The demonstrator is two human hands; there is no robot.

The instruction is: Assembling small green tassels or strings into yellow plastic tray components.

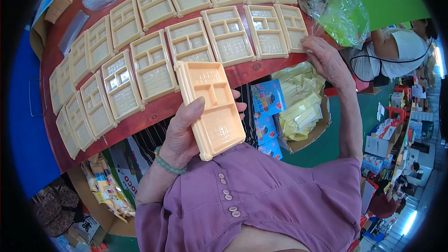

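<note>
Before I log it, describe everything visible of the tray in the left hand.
The cream tray looks like glossy plastic: rectangular, rounded corners, empty. A wide compartment sits at each end, two smaller between; the largest is embossed. The left hand holds it tilted near the purple top; its thick side hints at stacking.

Trays (pixel 227 36) in two rows on table (pixel 255 69), bag (pixel 343 16) to their right

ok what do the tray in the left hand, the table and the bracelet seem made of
Tray: probably moulded plastic, glossy with highlights and a raised pattern. Table: perhaps painted wood, red with knot-like spots. Bracelet: smooth green beads, maybe stone or glass.
</note>
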